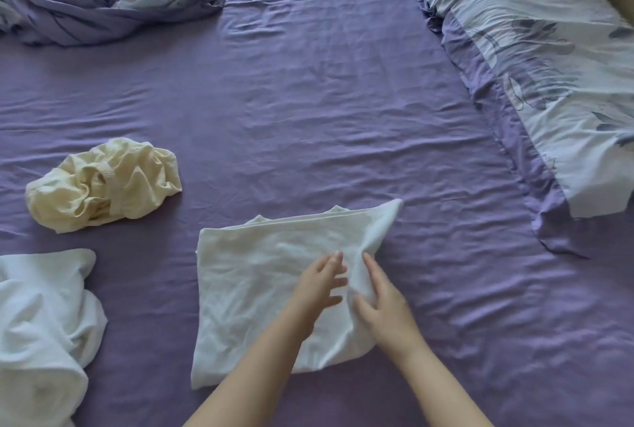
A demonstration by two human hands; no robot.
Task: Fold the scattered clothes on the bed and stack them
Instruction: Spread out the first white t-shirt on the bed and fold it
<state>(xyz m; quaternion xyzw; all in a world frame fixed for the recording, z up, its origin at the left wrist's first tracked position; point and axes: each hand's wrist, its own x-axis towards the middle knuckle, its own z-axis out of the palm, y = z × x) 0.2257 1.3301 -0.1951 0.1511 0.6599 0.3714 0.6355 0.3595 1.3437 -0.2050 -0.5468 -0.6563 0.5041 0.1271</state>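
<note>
Both hands, left and right, press flat-fingered on the shirt, mid-fold; next, its right flap beyond the fingertips needs folding inward.

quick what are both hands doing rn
Left hand: open, fingers flat on the white garment.
Right hand: open, fingers straight beside a raised fold of it; holds nothing.
</note>
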